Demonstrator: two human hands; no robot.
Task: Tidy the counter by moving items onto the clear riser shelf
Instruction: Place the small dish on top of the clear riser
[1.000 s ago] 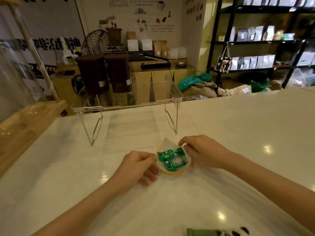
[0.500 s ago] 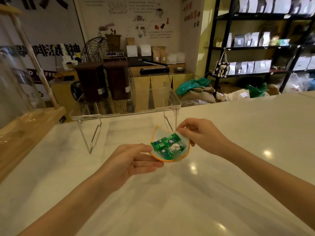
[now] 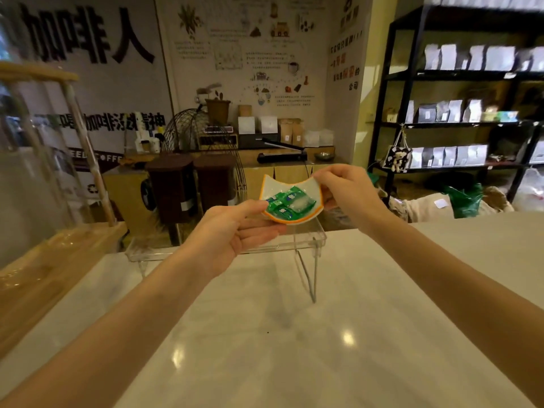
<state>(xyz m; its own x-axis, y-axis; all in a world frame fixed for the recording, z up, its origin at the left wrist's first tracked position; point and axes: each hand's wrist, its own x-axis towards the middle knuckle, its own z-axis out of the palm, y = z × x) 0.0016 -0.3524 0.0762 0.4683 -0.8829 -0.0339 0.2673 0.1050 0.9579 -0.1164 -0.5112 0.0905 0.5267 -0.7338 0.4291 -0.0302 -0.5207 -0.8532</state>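
Note:
A small white dish with an orange rim (image 3: 306,217) holds several green-wrapped candies (image 3: 284,201). My left hand (image 3: 232,231) grips its near-left edge from below, and my right hand (image 3: 350,191) pinches its right corner. The dish hangs in the air just above the right half of the clear riser shelf (image 3: 309,241), which stands on thin wire legs at the far side of the white counter (image 3: 294,334). I cannot tell whether the dish touches the shelf.
A wooden stand (image 3: 44,275) with a glass vessel sits at the counter's left edge. Behind the counter are two dark brown bins (image 3: 188,187), a wire fan and black shelving (image 3: 456,113) with bags.
Both hands lifted the candy dish off the counter and carried it forward and up, from in front of the riser to over its top. The view tilted upward.

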